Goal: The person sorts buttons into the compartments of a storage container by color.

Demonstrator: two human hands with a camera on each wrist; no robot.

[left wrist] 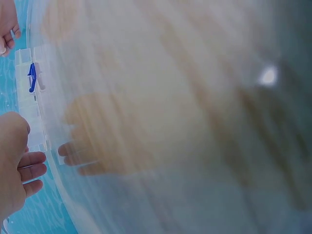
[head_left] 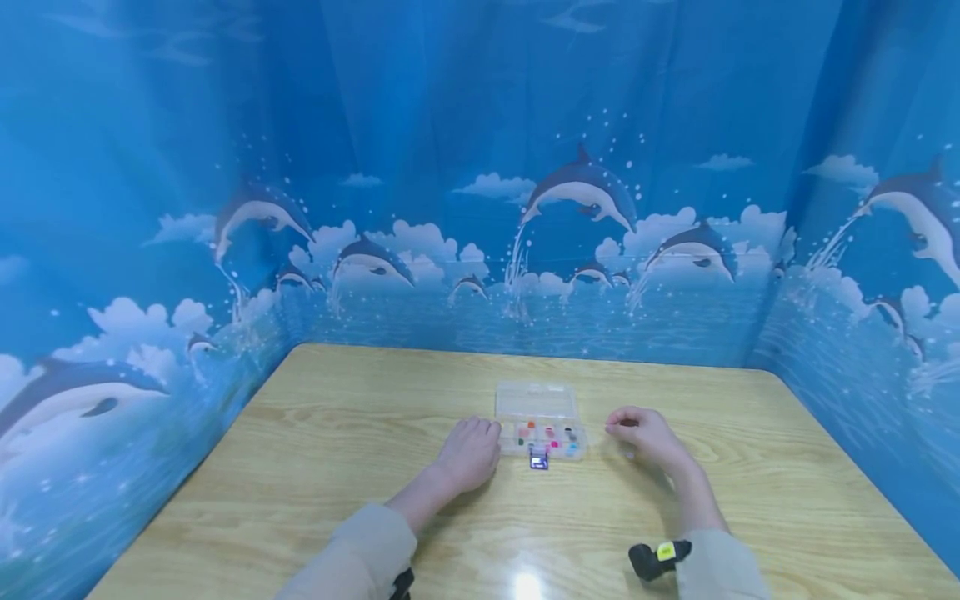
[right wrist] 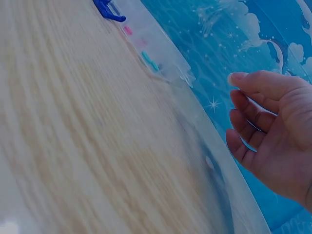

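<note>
A clear plastic compartment box (head_left: 506, 454) lies with its see-through lid (head_left: 536, 400) raised at the back. Small colourful pieces (head_left: 553, 444) sit in its compartments. On its front side is a blue clasp (head_left: 539, 458), also seen in the left wrist view. My left hand (head_left: 470, 454) rests at the box's left end, fingers fairly straight; the exact contact is partly hidden. To the right of the box is my right hand (head_left: 647, 435), apart from it, thumb near the index finger and the other fingers loosely curled. Nothing shows between its fingertips.
A wood-grain table (head_left: 360, 408) bears the box, under a glossy surface that reflects the hands. A small whitish piece (head_left: 628, 455) lies below my right hand. Blue dolphin-print curtains (head_left: 450, 317) enclose the table's back and sides. A black strap (head_left: 651, 562) is at the right wrist.
</note>
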